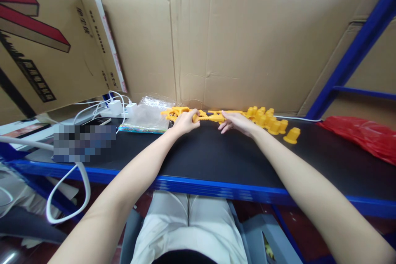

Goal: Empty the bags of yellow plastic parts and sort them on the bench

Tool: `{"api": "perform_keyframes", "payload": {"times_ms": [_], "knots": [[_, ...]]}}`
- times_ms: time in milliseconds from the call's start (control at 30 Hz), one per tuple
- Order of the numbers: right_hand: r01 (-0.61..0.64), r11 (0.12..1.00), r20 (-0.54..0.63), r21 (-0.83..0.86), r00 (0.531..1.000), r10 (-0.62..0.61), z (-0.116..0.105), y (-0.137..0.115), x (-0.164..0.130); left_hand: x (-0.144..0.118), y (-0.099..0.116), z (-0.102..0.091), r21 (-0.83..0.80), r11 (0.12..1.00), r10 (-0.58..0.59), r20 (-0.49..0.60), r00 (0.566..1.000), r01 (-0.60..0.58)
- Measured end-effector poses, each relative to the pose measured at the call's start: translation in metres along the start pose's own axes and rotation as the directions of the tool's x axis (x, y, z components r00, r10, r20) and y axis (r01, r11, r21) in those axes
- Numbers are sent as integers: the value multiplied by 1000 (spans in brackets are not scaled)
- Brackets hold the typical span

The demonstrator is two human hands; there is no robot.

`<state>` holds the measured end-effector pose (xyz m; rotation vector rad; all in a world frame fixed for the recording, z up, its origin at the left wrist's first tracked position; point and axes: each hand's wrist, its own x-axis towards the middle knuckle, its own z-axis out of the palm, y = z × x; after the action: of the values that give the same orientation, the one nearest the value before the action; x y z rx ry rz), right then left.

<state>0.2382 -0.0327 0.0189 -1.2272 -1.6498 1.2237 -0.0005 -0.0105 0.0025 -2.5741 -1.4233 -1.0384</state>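
Along the back of the black tabletop runs a row of yellow plastic openwork parts (176, 111). My left hand (185, 123) is closed at the left portion of this row, its thumb and forefinger around a yellow plastic part (195, 118); the exact shape of that part is partly hidden by the fingers. To the right, my right hand (236, 123) hovers at or touches another yellow piece (216, 118), fingers apart and slightly bent. Whether its fingertips make contact I cannot tell. Just beyond that hand stand several yellow cup-shaped pieces (274, 126), one (291, 135) a little apart from the others.
Clear plastic bags (148, 117) lie left of my left hand. Further left are a phone (95, 121), white chargers (115, 107) and cables. A red plastic bag (360, 136) lies at the right. Cardboard (247, 49) walls the back; a blue rail (216, 187) edges the front.
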Motion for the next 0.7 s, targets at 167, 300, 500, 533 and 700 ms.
{"api": "perform_keyframes", "payload": {"times_ms": [167,300,500,533,700], "knots": [[49,998,57,37,997,-51,-3,-1,-3,0,-1,-1,-5,1000,2,-23,1000,-2],[42,999,50,15,998,-42,-2,-2,-3,0,0,-2,-13,1000,18,-29,999,-18],[-23,999,-26,-22,999,23,1,-1,1,-1,3,-3,-15,1000,18,-8,1000,-18],[-35,999,-27,-27,999,34,2,0,2,-1,3,-4,-10,1000,14,-7,1000,-14],[-38,999,36,-33,999,39,-4,1,3,-1,4,-4,-1,1000,-5,-9,1000,5]]}}
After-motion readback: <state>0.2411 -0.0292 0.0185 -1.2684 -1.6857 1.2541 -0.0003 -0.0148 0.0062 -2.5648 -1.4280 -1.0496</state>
